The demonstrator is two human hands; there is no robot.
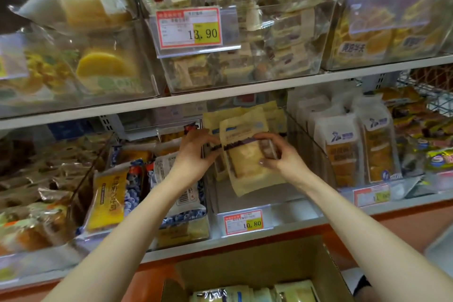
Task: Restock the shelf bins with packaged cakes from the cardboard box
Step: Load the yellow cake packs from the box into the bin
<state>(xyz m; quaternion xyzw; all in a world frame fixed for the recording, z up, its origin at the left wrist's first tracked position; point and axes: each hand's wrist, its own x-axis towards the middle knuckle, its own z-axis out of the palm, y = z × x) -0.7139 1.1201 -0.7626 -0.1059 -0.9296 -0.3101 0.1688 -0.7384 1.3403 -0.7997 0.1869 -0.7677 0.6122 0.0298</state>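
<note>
- Setting a packaged cake (245, 154) into the clear bin (307, 137) on the lower shelf looks to be the step in hand. The pack is inside the bin, tilted, with its lower edge near the bin floor, just in front of a few matching cream packs (259, 113) at the back.
- The left hand (196, 152) grips the pack's left edge, fingers curled round it.
- The right hand (282, 157) pinches the right side, thumb on the front face and fingers wrapped over the top corner.
- The bin sits above the price tag (244, 223) reading 10.80. Much of its floor towards the front is bare, so I'd say there is room for plenty more.
- Next, by my reckoning, the pack wants pushing back against its fellows and squaring upright. Then both hands can let go and drop to the cardboard box (245, 262) below, where spare packs (269, 293) lie waiting.
- The wrapper looks thin and slick, so the pack may slump forward once released.
</note>
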